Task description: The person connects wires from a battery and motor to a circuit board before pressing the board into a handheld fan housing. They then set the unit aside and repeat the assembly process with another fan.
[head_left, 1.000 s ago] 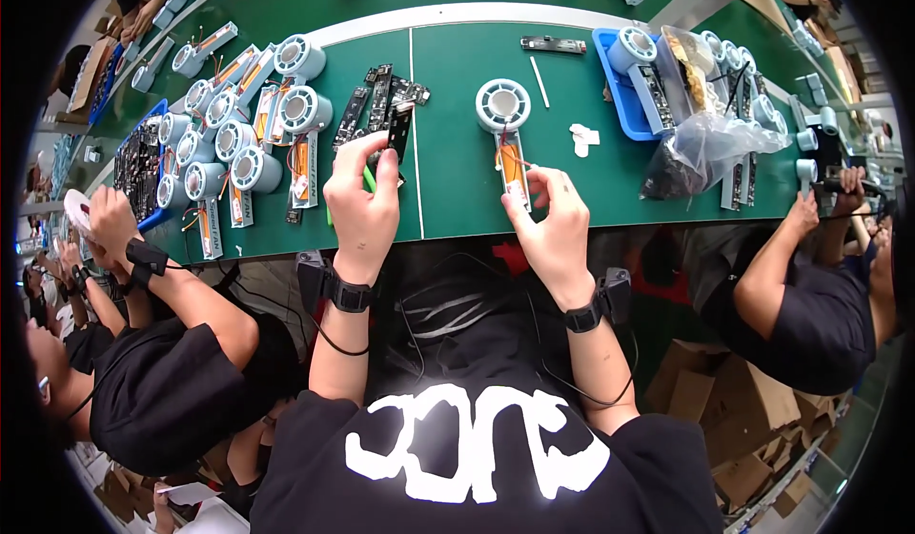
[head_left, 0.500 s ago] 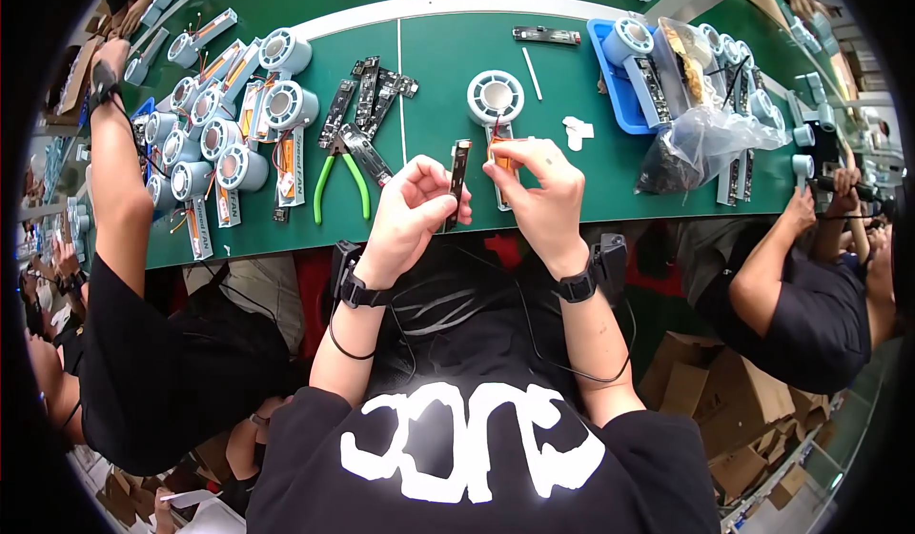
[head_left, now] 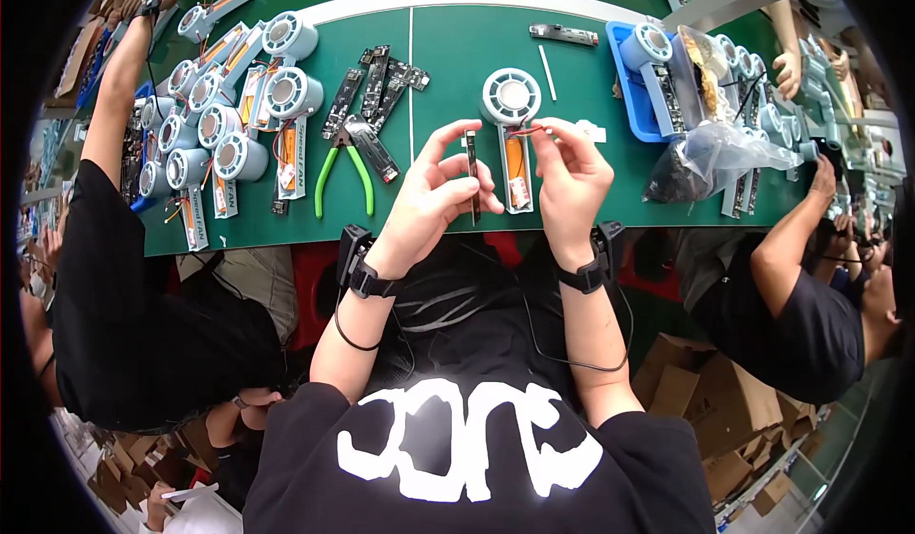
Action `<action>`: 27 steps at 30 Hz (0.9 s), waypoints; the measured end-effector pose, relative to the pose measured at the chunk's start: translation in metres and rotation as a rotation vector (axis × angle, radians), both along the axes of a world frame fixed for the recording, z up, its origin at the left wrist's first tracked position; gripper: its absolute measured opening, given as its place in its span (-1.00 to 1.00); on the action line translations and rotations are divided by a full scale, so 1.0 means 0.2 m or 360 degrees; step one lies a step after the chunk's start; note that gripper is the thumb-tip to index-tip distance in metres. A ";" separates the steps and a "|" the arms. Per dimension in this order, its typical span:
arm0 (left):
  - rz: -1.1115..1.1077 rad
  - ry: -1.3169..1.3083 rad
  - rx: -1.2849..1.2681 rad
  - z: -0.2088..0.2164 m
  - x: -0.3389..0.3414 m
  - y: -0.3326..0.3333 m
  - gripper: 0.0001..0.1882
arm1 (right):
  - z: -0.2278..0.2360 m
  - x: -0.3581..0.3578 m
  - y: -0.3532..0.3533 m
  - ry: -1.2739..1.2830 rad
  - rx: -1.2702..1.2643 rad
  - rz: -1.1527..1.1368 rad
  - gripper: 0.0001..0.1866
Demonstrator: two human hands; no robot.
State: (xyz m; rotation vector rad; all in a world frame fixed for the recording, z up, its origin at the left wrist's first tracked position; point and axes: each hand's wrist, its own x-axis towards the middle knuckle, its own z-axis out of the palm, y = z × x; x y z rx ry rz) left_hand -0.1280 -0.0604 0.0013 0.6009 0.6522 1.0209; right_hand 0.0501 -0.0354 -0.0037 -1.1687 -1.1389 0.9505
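In the head view, the left hand (head_left: 429,196) is holding a narrow black circuit board (head_left: 473,180) on edge between thumb and fingers, its long side pointing away from the person. The right hand (head_left: 575,180) is pinching thin red wires (head_left: 531,130) between thumb and forefinger. These wires are running beside a pale blue handheld fan (head_left: 512,96), which is lying on the green tabletop (head_left: 443,67) just beyond and between the hands, its round head pointing away and its open handle showing an orange battery (head_left: 516,161).

Green-handled pliers (head_left: 368,180) are lying left of the left hand, their head touching or nearly touching a group of loose black boards (head_left: 370,86). Farther left, many similar fans (head_left: 214,126) are crowding together. A white stick (head_left: 547,72) and another board (head_left: 564,35) are resting beyond the fan. To the right, a blue tray (head_left: 624,105) is holding parts, and a clear plastic bag (head_left: 729,148) is slumping beside it.
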 end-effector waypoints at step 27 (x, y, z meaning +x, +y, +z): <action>0.0313 0.0648 0.0161 0.01 0.16 0.14 -0.80 | -0.08 0.06 0.06 -0.0055 0.0138 0.0297 -0.88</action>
